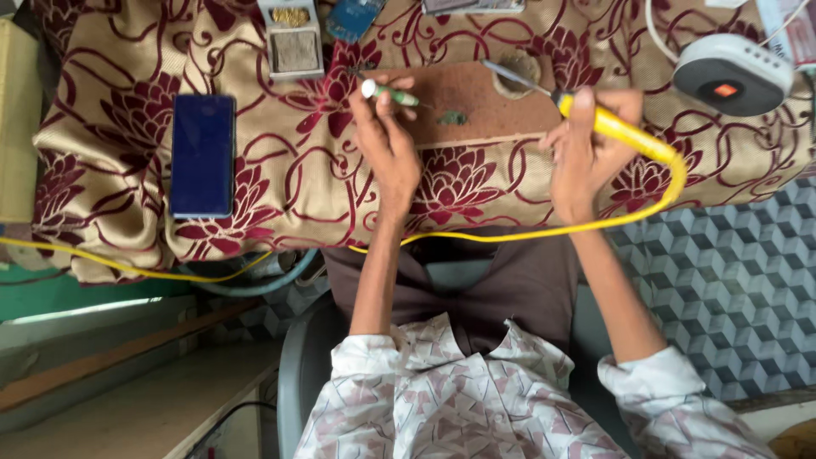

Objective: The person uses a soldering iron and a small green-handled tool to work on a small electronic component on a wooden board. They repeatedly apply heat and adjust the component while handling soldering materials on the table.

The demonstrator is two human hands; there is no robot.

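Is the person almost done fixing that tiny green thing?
Hard to tell. Already done: the tools are laid out around the brown board. In hand: the right hand holds a yellow soldering iron, the left hand a green tool. Neither touches the small green piece, so joining looks left.

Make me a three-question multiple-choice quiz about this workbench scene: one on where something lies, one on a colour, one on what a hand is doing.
1. Where does the dark phone lie relative to the left hand?
A. to its left in the picture
B. to its right
C. under it

2. What colour is the handle of the soldering iron?
A. red
B. yellow
C. black

3. What is the right hand doing?
A. resting flat and empty
B. gripping the soldering iron
C. holding the phone

Answers:
1 A, the phone lies apart on the patterned cloth, left of that hand.
2 B, handle and cord are yellow.
3 B, its fingers wrap the handle.
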